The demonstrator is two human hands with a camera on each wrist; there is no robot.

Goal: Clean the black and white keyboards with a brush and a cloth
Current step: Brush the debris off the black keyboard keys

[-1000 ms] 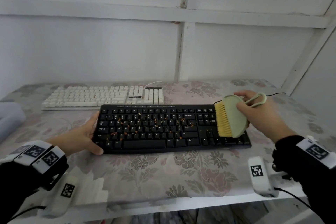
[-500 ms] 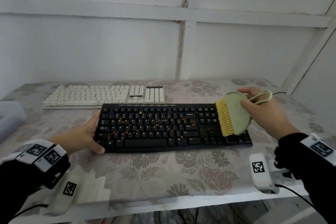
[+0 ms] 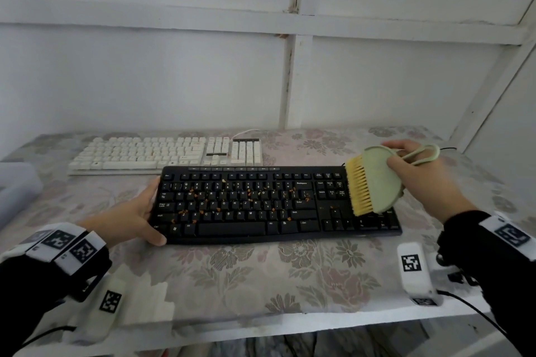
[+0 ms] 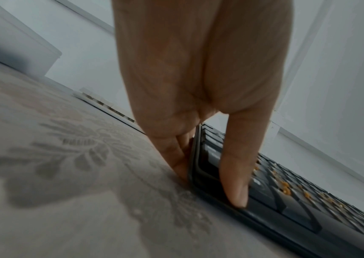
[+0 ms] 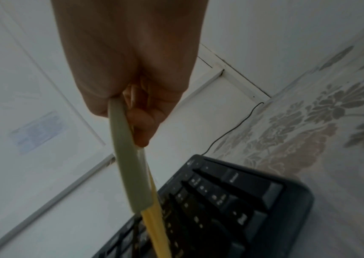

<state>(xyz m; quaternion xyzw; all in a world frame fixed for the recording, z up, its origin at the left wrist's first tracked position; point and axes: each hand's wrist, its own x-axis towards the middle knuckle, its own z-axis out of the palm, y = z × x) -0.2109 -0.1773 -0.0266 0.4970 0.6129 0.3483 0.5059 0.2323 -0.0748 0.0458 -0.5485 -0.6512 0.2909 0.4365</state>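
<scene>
The black keyboard [image 3: 275, 206] lies in the middle of the table with orange crumbs [image 3: 223, 203] scattered over its letter keys. My left hand [image 3: 142, 211] holds its left end, thumb [image 4: 235, 192] on the front corner and fingers [image 4: 177, 157] tucked against the side. My right hand [image 3: 417, 177] grips a pale green brush [image 3: 377, 177] by its loop handle. The yellow bristles [image 3: 358, 188] point left and hang over the number pad [image 5: 231, 200] at the keyboard's right end. The white keyboard [image 3: 165, 153] lies behind the black one, at the back left. No cloth is in view.
A floral cloth covers the table [image 3: 261, 278], whose front edge runs close to me. A pale box [image 3: 14, 185] stands at the left edge. A black cable [image 3: 448, 149] trails off at the back right. White panelled walls close in the back and right.
My right hand and the brush have drifted slightly to the right over the number pad. My left hand keeps its hold on the keyboard's left end.
</scene>
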